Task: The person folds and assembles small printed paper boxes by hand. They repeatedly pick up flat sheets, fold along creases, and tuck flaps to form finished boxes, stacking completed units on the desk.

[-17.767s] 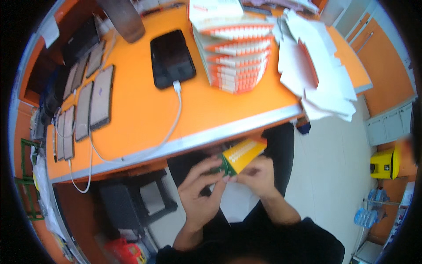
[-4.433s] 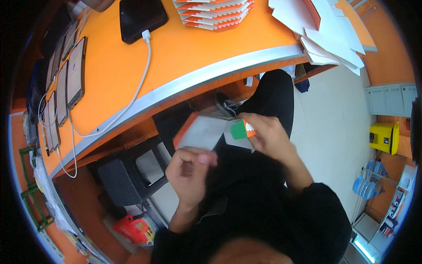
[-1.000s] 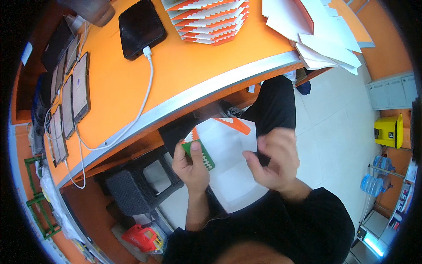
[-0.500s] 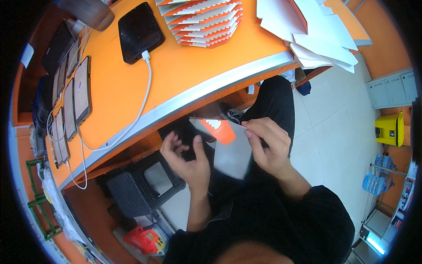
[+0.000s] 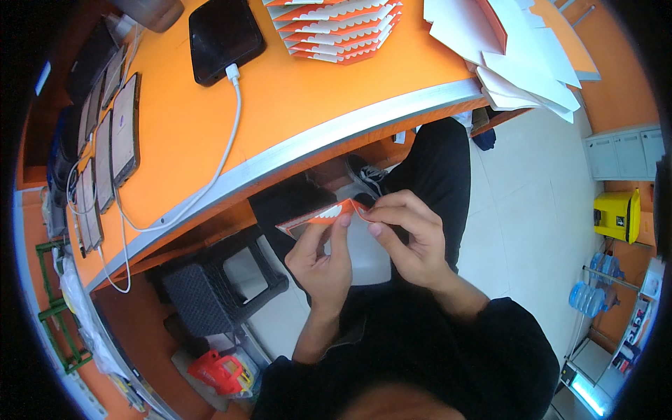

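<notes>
Above my lap I hold a paper carton piece [image 5: 369, 263], white on one face and orange with a white scalloped print along its upper edge. My left hand [image 5: 322, 264] pinches that upper edge between thumb and fingers. At the edge's right end, the thumb and fingers of my right hand [image 5: 413, 245] grip the carton, its top bent between the two hands. A stack of orange-and-white folded cartons [image 5: 343, 31] stands on the orange table [image 5: 294, 98]. To its right lies a loose pile of white carton blanks [image 5: 525, 63], partly over the table's edge.
A black phone [image 5: 225, 42] with a white cable [image 5: 227, 147] lies on the table. Several more phones [image 5: 126, 133] lie at the left. Below the table stands a dark stool [image 5: 203, 297] beside a red bag [image 5: 217, 371]. A yellow bin [image 5: 616, 215] is at the far right.
My left hand, apart from the carton before, has moved right and taken hold of its upper edge. The carton's top is now bent. The view has shifted slightly.
</notes>
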`<state>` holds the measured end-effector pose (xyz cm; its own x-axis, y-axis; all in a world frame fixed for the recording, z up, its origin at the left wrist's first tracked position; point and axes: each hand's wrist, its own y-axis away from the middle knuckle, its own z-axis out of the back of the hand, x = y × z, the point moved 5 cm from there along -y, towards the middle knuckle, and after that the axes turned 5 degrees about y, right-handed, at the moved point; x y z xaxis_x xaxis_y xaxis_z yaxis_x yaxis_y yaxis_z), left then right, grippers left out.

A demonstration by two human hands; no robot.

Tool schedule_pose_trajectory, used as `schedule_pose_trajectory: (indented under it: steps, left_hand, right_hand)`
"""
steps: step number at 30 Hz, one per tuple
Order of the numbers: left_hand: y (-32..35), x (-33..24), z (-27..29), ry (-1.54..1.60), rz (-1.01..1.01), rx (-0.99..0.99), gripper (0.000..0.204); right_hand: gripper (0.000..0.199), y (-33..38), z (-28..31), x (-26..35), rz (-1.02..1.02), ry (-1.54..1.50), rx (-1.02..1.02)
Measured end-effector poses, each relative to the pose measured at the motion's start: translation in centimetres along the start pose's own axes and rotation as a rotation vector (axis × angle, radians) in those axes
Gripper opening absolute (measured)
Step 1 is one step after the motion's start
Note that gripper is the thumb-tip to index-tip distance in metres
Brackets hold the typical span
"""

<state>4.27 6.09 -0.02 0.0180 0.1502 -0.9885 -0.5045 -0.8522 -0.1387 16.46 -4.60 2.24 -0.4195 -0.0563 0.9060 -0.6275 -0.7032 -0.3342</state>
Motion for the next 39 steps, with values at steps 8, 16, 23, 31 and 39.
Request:
schedule_pose_trajectory:
  steps: [8,16,23,31,39]
  left_hand:
    - [-0.3,-1.0,0.7,-0.049,-0.015,0.146,0.019]
    - [-0.1,-0.3,1.2,0.042,-0.021,0.145,0.018]
    - [0.0,-0.4,1.2,0.057,-0.029,0.119,0.019]
    - [0.1,0.0,0.9,0.08,-0.027,0.132,0.021]
    - [0.0,-0.5,0.6,0.055,-0.027,0.146,0.018]
  right_hand:
    - [0.013,-0.1,-0.4,-0.1,0.04,0.047,0.01]
    - [0.015,-0.4,-0.4,0.2,0.048,0.037,0.087]
    - [0.013,-0.4,-0.5,0.5,0.039,0.048,0.053]
    - [0.013,-0.2,-0.4,0.1,0.052,0.071,0.016]
    - [0.012,-0.6,-0.3,0.3,0.078,0.079,0.059]
